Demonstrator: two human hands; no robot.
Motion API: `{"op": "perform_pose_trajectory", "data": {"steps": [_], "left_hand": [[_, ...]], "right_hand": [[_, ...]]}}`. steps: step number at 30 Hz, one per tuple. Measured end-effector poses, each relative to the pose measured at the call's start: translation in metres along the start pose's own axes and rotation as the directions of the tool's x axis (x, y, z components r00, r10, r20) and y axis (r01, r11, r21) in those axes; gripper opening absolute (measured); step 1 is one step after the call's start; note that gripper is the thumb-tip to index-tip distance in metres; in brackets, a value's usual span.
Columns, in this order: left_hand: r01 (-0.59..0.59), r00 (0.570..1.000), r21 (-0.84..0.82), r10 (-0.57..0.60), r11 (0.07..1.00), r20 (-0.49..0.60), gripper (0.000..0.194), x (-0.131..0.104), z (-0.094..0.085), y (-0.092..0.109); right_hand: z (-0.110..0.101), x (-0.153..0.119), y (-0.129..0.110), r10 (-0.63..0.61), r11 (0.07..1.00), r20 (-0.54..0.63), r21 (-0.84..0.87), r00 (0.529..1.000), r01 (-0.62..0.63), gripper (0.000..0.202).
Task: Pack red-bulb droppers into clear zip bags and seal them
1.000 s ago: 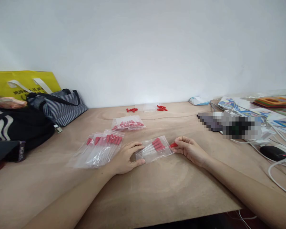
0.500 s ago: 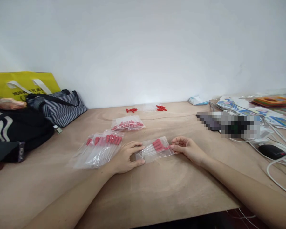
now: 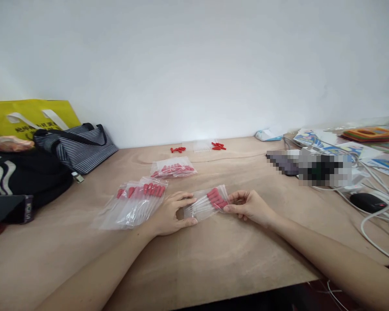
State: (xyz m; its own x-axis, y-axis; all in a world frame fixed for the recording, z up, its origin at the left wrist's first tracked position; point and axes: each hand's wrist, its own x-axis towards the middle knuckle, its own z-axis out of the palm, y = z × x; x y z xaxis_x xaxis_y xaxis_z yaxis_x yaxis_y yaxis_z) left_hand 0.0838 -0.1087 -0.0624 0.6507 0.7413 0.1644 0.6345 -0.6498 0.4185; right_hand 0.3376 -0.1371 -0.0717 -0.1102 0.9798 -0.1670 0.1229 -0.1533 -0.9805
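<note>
A small clear plastic bag (image 3: 199, 210) lies on the table, with several droppers (image 3: 216, 198) inside, their red rubber bulbs toward the right. My left hand (image 3: 170, 213) is at the bag's left end, fingers on the upper edge and thumb by the lower one, steadying it. At the right end, the thumb and fingers of my right hand (image 3: 246, 206) are pinched at the bag's mouth, close against the lowest red bulb. Left of my left hand are overlapping filled dropper bags (image 3: 132, 211). Behind them lies another bag with red bulbs (image 3: 174, 167).
Loose red bulbs (image 3: 178, 150) and thin clear tubes (image 3: 202, 147) lie near the wall, with more red bulbs (image 3: 218, 146) beside them. A striped bag (image 3: 81, 147) and a black bag (image 3: 29, 181) stand at left. At right are a mouse (image 3: 367, 202), white cables (image 3: 363, 224) and papers.
My right hand has moved slightly left, closer to the bulbs. The rightmost dropper, which stuck out toward the bag's mouth, now sits farther in beside the others. My left hand stays put.
</note>
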Motion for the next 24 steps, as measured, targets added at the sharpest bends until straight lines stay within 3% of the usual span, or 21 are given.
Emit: {"op": "perform_pose_trajectory", "data": {"steps": [9,12,15,17,21,24], "left_hand": [[0.023,0.999,0.015,-0.024,1.000,0.043,0.053,0.000,-0.002,0.002],[-0.006,0.999,-0.032,0.007,0.999,0.035,0.047,-0.001,-0.002,0.003],[-0.089,0.995,-0.074,0.092,0.993,0.043,0.034,0.000,-0.002,0.002],[-0.156,0.985,-0.071,0.160,0.985,0.059,0.029,0.004,-0.003,0.000],[-0.276,0.958,0.066,0.270,0.959,0.092,0.025,0.028,-0.006,-0.005],[-0.289,0.957,0.239,0.281,0.927,0.068,0.024,0.060,-0.003,-0.008]], "right_hand": [[0.000,0.002,0.002,0.039,0.999,-0.042,0.029,0.998,-0.038,0.026],[-0.007,0.001,0.000,0.082,0.994,0.048,0.062,0.995,-0.085,0.032],[-0.022,0.001,-0.003,0.112,0.992,0.249,0.019,0.962,-0.121,0.040],[-0.038,0.003,-0.006,0.078,0.997,0.324,-0.047,0.943,-0.066,0.040],[-0.067,0.010,-0.006,-0.152,0.968,0.248,-0.159,0.957,0.195,0.036],[-0.073,0.014,0.000,-0.275,0.885,0.228,-0.319,0.934,0.339,0.039]]}}
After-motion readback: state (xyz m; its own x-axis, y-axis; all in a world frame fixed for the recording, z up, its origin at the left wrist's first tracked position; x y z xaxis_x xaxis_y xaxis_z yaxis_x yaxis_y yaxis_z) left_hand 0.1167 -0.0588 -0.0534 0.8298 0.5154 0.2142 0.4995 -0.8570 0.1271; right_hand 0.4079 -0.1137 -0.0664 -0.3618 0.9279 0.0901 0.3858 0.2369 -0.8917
